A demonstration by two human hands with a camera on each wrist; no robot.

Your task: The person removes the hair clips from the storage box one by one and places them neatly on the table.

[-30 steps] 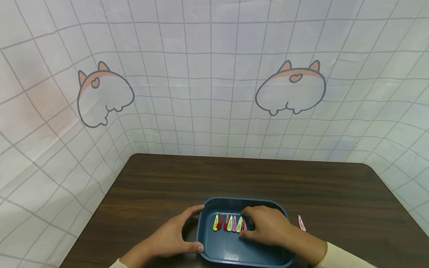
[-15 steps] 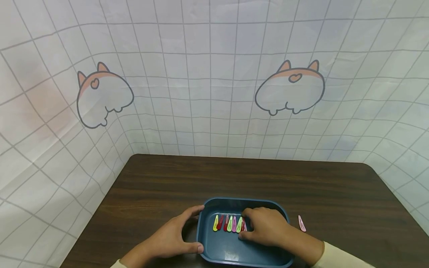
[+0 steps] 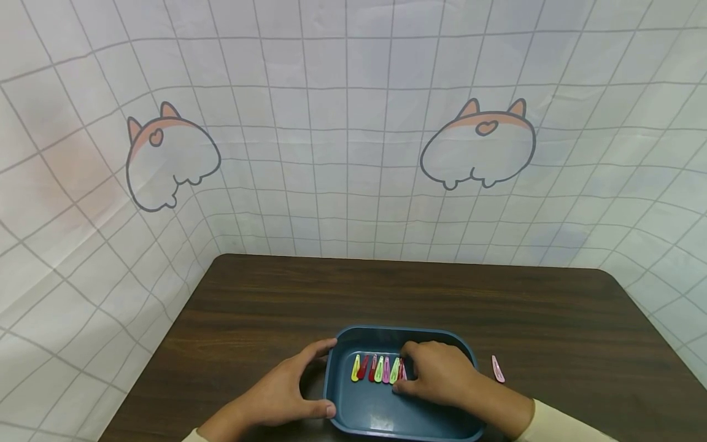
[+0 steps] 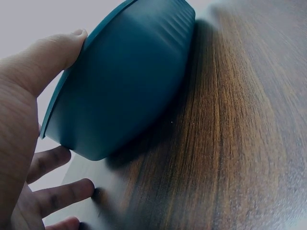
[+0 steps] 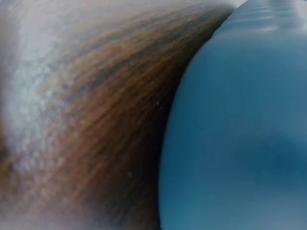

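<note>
A blue plastic tray (image 3: 381, 417) stands on the dark wooden table. Inside it, several snap hair clips lie side by side in a row: a yellow clip (image 3: 356, 368) at the left end, then red, green and pink ones. My right hand (image 3: 442, 372) reaches into the tray, thumb and forefinger curled around the two ends of a pinkish clip (image 3: 404, 372) at the row's right end, partly hidden by the hand. My left hand (image 3: 284, 390) is spread against the tray's left side, thumb (image 4: 72, 45) on the rim and fingers apart along the outside.
One pink hair clip (image 3: 498, 369) lies on the table (image 3: 265, 307) to the right of the tray, near my right forearm. A white grid-patterned cloth (image 3: 353, 153) with dog drawings hangs behind the table. The right wrist view shows only the tray's outer wall (image 5: 240, 134) and the table.
</note>
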